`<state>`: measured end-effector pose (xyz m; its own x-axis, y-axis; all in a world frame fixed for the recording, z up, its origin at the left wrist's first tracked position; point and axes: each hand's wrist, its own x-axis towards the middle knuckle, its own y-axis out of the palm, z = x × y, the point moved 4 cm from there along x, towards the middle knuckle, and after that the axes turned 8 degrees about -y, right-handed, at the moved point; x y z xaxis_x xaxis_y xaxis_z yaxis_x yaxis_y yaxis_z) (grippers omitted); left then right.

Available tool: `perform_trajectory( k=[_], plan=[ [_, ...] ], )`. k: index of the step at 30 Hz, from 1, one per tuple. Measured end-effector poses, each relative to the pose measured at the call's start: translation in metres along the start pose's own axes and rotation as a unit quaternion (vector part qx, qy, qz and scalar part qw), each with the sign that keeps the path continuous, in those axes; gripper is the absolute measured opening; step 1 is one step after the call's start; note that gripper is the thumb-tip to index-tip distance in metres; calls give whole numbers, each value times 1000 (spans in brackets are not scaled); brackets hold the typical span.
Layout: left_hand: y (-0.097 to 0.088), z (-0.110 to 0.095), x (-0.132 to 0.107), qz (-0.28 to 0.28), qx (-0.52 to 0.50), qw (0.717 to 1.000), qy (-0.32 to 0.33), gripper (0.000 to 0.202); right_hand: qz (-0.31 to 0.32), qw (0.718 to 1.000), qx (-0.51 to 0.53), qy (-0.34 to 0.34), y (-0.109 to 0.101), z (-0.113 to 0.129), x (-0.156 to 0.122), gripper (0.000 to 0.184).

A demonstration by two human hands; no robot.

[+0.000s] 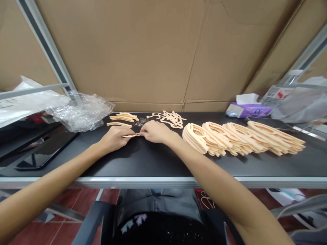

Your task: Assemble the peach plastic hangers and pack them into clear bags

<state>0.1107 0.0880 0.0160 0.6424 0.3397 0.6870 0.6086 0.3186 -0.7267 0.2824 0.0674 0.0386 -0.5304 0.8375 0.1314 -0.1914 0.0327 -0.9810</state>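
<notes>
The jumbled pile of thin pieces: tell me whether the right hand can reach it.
Probably yes: the jumbled pile lies just beyond the right hand with nothing visible between, though it is occupied with a thin strip.

The left hand (117, 137) and right hand (154, 131) are near each other, fingertips facing across a narrow gap, each drawn into a pinch. The back of the right hand shows, its fingers bent. Behind the hands, the bare left arm (68, 170) and right arm (212, 173) spread well apart.
</notes>
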Motion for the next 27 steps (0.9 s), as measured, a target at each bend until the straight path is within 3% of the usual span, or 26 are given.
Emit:
perform_trajectory(
  k=[13,27],
  plan=[
    [-1,2,0,-7,-21,999,-35,20,3,1000,9,3,0,-1,1,31],
    [-2,-4,-2,17,-26,999,31,20,3,1000,-2,-24,1,-2,-1,30]
  ],
)
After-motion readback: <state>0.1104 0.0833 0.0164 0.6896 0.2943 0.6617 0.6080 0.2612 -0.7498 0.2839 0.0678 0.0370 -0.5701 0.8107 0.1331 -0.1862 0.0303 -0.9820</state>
